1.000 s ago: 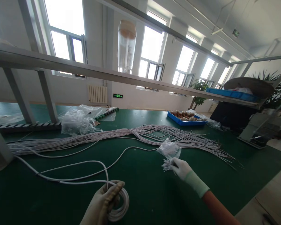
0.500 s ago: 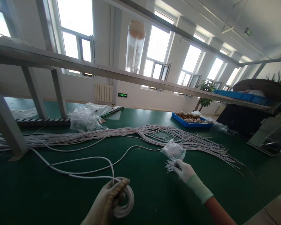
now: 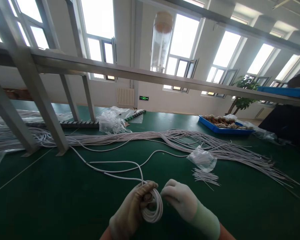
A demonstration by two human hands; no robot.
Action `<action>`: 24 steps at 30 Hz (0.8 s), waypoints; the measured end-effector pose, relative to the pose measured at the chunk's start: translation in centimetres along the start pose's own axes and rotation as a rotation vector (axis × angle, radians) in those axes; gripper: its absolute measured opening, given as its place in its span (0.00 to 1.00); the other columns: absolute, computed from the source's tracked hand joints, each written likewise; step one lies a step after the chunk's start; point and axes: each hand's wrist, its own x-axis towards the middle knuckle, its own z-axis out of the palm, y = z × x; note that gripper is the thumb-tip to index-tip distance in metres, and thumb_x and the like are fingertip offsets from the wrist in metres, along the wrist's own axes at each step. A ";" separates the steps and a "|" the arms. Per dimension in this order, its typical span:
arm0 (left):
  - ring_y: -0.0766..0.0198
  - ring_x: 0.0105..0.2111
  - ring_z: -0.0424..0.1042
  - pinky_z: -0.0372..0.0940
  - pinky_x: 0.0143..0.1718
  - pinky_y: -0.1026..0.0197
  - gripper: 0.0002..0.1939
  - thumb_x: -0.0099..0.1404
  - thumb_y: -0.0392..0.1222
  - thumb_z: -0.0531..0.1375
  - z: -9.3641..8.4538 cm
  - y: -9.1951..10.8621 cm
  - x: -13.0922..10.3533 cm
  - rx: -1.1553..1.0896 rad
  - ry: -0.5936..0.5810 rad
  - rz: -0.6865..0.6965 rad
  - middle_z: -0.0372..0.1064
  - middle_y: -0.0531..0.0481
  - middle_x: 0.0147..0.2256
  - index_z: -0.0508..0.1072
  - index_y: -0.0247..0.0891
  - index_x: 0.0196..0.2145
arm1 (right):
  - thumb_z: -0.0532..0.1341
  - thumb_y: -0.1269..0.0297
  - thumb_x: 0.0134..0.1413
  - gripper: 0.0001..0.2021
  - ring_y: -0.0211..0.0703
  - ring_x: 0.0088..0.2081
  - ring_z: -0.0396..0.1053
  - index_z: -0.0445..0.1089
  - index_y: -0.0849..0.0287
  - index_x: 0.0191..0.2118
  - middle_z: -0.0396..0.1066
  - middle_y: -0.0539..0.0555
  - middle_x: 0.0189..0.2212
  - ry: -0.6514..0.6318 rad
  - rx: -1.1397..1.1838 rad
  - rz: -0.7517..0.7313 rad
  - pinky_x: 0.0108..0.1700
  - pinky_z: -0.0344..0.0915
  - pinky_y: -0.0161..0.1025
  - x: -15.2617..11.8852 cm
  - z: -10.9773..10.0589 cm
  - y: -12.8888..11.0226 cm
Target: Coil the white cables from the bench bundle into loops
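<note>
My left hand (image 3: pixel 133 206), in a stained glove, is closed round a coil of white cable (image 3: pixel 157 213); the cable's tail runs off it to the left. Just to the right of the coil, my right hand (image 3: pixel 181 200) in a white glove with a pale green cuff has its fingers pressed together. Whatever those fingers hold, if anything, is too small or hidden to make out. Farther back lie a small pile of short thin white strips (image 3: pixel 205 176) and a clear plastic bag (image 3: pixel 202 158).
A long bundle of white cables (image 3: pixel 145 135) crosses the green table (image 3: pixel 90 203). Behind it are crumpled plastic bags (image 3: pixel 112 121) and a blue tray (image 3: pixel 220 128) with brownish items. Metal shelf posts (image 3: pixel 48 110) stand at left; a shelf edge (image 3: pixel 140 73) spans above, with a clear bottle (image 3: pixel 161 43).
My right hand has moved from the pile of strips back towards the coil, with its fingers closed. The coil stays in my left hand. The view has turned left.
</note>
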 end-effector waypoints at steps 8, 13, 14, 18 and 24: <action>0.46 0.53 0.73 0.62 0.61 0.42 0.21 0.63 0.43 0.65 -0.1 -0.5 0.6 0.090 0.004 0.034 0.75 0.41 0.51 0.71 0.37 0.53 | 0.60 0.71 0.63 0.12 0.49 0.40 0.75 0.72 0.55 0.51 0.75 0.54 0.42 0.116 0.218 0.086 0.44 0.76 0.46 1.1 1.7 -2.1; 0.45 0.57 0.70 0.60 0.63 0.40 0.31 0.59 0.46 0.70 -0.6 -2.7 1.4 -0.006 0.048 0.058 0.73 0.42 0.55 0.67 0.40 0.57 | 0.56 0.70 0.63 0.18 0.50 0.45 0.74 0.69 0.57 0.57 0.74 0.55 0.46 0.078 0.308 0.191 0.48 0.75 0.48 0.4 0.7 -4.6; 0.44 0.57 0.69 0.59 0.64 0.40 0.33 0.57 0.47 0.71 -0.7 -3.0 1.5 -0.014 0.056 0.063 0.72 0.42 0.56 0.67 0.40 0.58 | 0.58 0.69 0.62 0.20 0.51 0.47 0.74 0.68 0.56 0.59 0.74 0.55 0.47 0.076 0.298 0.218 0.50 0.75 0.49 0.4 0.6 -5.1; 0.47 0.57 0.70 0.64 0.61 0.43 0.33 0.60 0.46 0.69 -0.7 -3.5 1.9 -0.113 0.032 0.064 0.70 0.40 0.57 0.63 0.38 0.59 | 0.67 0.64 0.55 0.30 0.56 0.53 0.72 0.64 0.56 0.63 0.71 0.57 0.54 0.066 0.176 0.371 0.56 0.72 0.51 0.8 1.6 -6.3; 0.45 0.57 0.70 0.63 0.62 0.42 0.31 0.61 0.42 0.68 -0.9 -3.1 1.8 -0.134 0.078 0.006 0.69 0.39 0.57 0.63 0.38 0.58 | 0.64 0.64 0.60 0.29 0.57 0.53 0.72 0.62 0.62 0.66 0.71 0.61 0.55 0.142 -0.009 0.452 0.55 0.73 0.50 2.2 3.9 -6.4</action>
